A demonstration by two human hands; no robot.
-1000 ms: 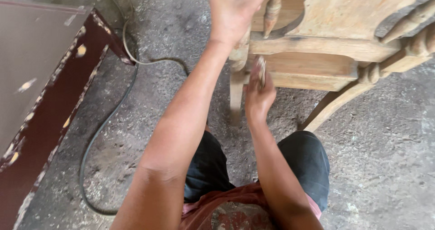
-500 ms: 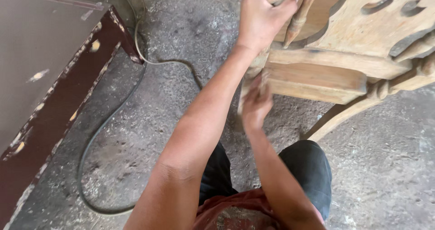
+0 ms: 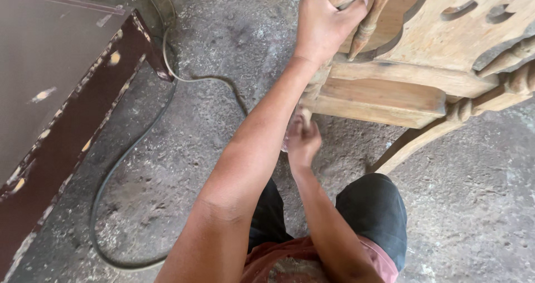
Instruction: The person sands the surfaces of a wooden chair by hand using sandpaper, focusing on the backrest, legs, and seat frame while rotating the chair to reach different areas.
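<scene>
An unpainted wooden chair (image 3: 390,90) with turned spindles stands on the dusty concrete floor at the upper right. My left hand (image 3: 323,23) is wrapped around a turned post at the top of the chair. Below the seat rail, my right hand (image 3: 302,143) is closed on a small pale piece of sandpaper (image 3: 286,143) pressed against the chair's front leg. My left forearm hides most of that leg. My knees in dark shorts (image 3: 373,210) are at the bottom of the view.
A dark brown panel with chipped edges (image 3: 50,88) fills the left side. A black cable (image 3: 128,155) loops across the floor between it and my legs. A slanted chair leg (image 3: 412,143) reaches the floor at the right.
My right hand has slid down from the seat rail to lower on the front leg. My left hand has kept its grip on the post. The view has shifted slightly.
</scene>
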